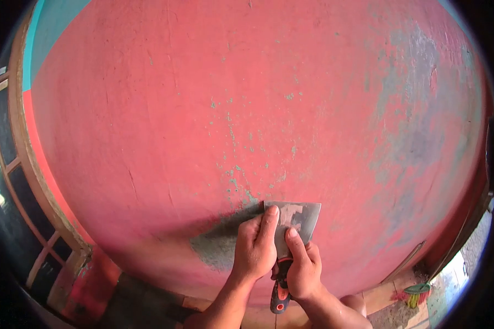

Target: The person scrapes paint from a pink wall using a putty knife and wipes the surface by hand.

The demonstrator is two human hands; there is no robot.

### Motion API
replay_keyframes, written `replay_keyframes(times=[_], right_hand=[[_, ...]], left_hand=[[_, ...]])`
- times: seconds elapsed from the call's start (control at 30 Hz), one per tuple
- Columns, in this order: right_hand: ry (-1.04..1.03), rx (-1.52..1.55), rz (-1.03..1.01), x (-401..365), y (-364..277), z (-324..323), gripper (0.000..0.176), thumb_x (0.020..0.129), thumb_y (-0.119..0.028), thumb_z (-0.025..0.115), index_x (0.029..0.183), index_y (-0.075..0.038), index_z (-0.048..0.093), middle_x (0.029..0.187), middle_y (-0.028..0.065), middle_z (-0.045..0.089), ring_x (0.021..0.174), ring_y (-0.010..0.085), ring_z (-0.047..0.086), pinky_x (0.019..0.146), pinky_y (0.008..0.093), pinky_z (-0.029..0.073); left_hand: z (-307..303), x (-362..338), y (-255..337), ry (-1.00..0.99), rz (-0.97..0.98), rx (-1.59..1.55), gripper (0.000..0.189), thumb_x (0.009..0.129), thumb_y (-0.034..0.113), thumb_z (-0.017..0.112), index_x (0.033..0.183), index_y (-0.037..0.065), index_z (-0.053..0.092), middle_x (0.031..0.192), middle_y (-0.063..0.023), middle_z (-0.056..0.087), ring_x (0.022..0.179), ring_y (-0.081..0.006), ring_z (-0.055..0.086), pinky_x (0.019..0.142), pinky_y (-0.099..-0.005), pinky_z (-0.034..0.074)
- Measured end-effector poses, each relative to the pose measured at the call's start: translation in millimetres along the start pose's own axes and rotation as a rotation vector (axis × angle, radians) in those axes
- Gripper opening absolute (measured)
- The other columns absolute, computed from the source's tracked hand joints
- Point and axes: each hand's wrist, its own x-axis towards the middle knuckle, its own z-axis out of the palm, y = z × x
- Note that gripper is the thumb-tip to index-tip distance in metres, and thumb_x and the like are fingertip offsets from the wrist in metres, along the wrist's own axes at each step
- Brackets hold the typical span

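A wide metal scraper [306,215] with a black and red handle [280,296] is held up in front of a red wall [164,109]. My left hand [256,244] is closed on the left side of the blade, its thumb flat on the metal. Closed around the lower blade and the top of the handle is my right hand [303,268], thumb on the blade. A grey-green bare patch [217,244] shows on the wall left of my left hand. Small green flecks run up the wall above the blade.
A wooden-framed window [19,131] stands at the far left. Worn green and grey areas [417,126] mark the wall's right side. On the tiled floor at the lower right lie a green and red object [417,293] and some debris.
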Motion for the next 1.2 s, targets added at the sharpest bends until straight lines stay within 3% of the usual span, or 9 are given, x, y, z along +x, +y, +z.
replay_keyframes(times=[0.13, 0.17, 0.27, 0.3, 0.4, 0.47, 0.83, 1.0, 1.2], right_hand=[[0.050, 0.098, 0.082, -5.5, 8.7, 3.6, 0.049, 0.108, -0.042, 0.044, 0.086, -0.002, 0.062, 0.064, 0.0102, 0.062, 0.051, 0.0176, 0.058, 0.049, 0.0304, 0.049], [0.057, 0.159, 0.125, -5.4, 9.9, 5.6, 0.050, 0.108, -0.043, 0.043, 0.087, -0.002, 0.062, 0.065, 0.0105, 0.062, 0.051, 0.0181, 0.058, 0.050, 0.0306, 0.049], [0.001, 0.297, 0.230, -7.2, 13.8, 6.5, 0.054, 0.108, -0.046, 0.039, 0.089, -0.002, 0.062, 0.069, 0.0116, 0.063, 0.052, 0.0200, 0.058, 0.051, 0.0317, 0.048], [-0.079, 0.304, 0.240, -5.6, 12.5, -2.2, 0.056, 0.108, -0.048, 0.037, 0.090, -0.002, 0.062, 0.070, 0.0118, 0.064, 0.052, 0.0209, 0.058, 0.052, 0.0322, 0.048], [-0.232, 0.278, 0.283, 0.5, 3.4, -16.4, 0.062, 0.108, -0.053, 0.031, 0.095, 0.000, 0.061, 0.067, 0.0127, 0.061, 0.053, 0.0243, 0.057, 0.054, 0.0346, 0.048], [-0.347, 0.252, 0.278, 5.4, 0.0, -21.8, 0.060, 0.108, -0.051, 0.033, 0.104, 0.002, 0.061, 0.067, 0.0138, 0.061, 0.057, 0.0249, 0.060, 0.054, 0.0358, 0.049], [-0.144, 0.082, 0.178, -3.8, 2.4, -24.9, 0.049, 0.107, -0.044, 0.043, 0.093, 0.000, 0.058, 0.058, 0.0118, 0.056, 0.046, 0.0235, 0.057, 0.046, 0.0354, 0.049], [-0.119, -0.017, 0.132, 2.9, -16.8, -11.1, 0.052, 0.106, -0.044, 0.044, 0.079, -0.001, 0.057, 0.053, 0.0109, 0.053, 0.042, 0.0241, 0.055, 0.042, 0.0355, 0.047], [-0.068, 0.017, 0.153, -5.4, -6.6, -6.8, 0.052, 0.106, -0.044, 0.044, 0.080, -0.001, 0.057, 0.053, 0.0107, 0.053, 0.042, 0.0238, 0.055, 0.042, 0.0348, 0.047]], left_hand=[[-2.2, -3.3, -0.9, -0.023, -0.006, 0.047, 0.045, 0.110, 0.030, 0.047, 0.084, -0.003, 0.062, 0.066, 0.0025, 0.047, 0.072, -0.0050, 0.043, 0.060, -0.0294, 0.040], [-4.0, -3.0, -3.9, -0.029, 0.041, 0.093, 0.046, 0.110, 0.033, 0.047, 0.089, -0.003, 0.066, 0.063, 0.0021, 0.051, 0.062, -0.0041, 0.049, 0.054, -0.0271, 0.042], [-13.6, -6.0, 25.2, -0.130, -0.353, 0.033, 0.046, 0.110, 0.036, 0.047, 0.087, 0.000, 0.066, 0.058, 0.0007, 0.054, 0.046, -0.0057, 0.050, 0.041, -0.0265, 0.038], [-13.2, -4.2, 11.0, -0.142, -0.286, -0.037, 0.047, 0.110, 0.038, 0.046, 0.084, 0.003, 0.064, 0.053, 0.0002, 0.053, 0.033, -0.0085, 0.045, 0.032, -0.0274, 0.032], [-12.2, 2.5, 29.9, -0.233, -0.388, -0.079, 0.048, 0.110, 0.038, 0.047, 0.079, 0.003, 0.061, 0.056, 0.0018, 0.052, 0.043, -0.0057, 0.050, 0.039, -0.0255, 0.037], [-15.9, 10.6, 8.9, -0.255, -0.265, -0.058, 0.049, 0.110, 0.037, 0.046, 0.079, 0.002, 0.060, 0.061, 0.0041, 0.050, 0.056, -0.0033, 0.048, 0.050, -0.0259, 0.039], [1.7, -5.3, -21.1, -0.118, -0.135, -0.089, 0.046, 0.110, 0.033, 0.048, 0.079, 0.002, 0.058, 0.070, 0.0046, 0.051, 0.071, -0.0041, 0.043, 0.061, -0.0272, 0.040], [3.5, 1.6, -0.8, -0.093, -0.162, -0.160, 0.044, 0.111, 0.033, 0.047, 0.082, 0.003, 0.060, 0.072, 0.0054, 0.054, 0.072, -0.0028, 0.046, 0.061, -0.0255, 0.041], [-2.4, -1.8, -10.5, -0.129, -0.205, -0.181, 0.045, 0.111, 0.033, 0.047, 0.082, 0.002, 0.061, 0.072, 0.0056, 0.054, 0.071, -0.0025, 0.047, 0.060, -0.0252, 0.041]])
